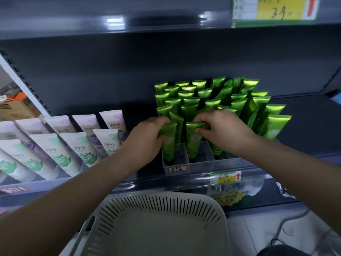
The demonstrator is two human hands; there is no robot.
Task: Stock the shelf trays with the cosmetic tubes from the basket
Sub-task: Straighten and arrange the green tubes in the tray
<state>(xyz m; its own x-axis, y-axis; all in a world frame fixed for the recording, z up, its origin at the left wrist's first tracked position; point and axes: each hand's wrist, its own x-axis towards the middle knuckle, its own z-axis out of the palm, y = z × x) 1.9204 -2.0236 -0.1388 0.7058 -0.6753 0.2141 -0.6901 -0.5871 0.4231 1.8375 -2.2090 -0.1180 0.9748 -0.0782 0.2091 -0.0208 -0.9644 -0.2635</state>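
Observation:
Several shiny green cosmetic tubes (212, 97) stand cap-down in rows inside a clear divided shelf tray (199, 163). My left hand (145, 137) grips a green tube (168, 145) standing in the tray's front-left slot. My right hand (219, 130) pinches the top of another green tube (193, 139) in the slot beside it. The pale slotted basket (158, 224) sits below the shelf edge, and no tubes show inside it.
White tubes with green and purple prints (73, 143) lean in rows on the shelf to the left. A dark shelf (129, 21) hangs overhead with a yellow price tag (276, 10). The shelf right of the tray is bare; a cable (287, 228) lies on the floor.

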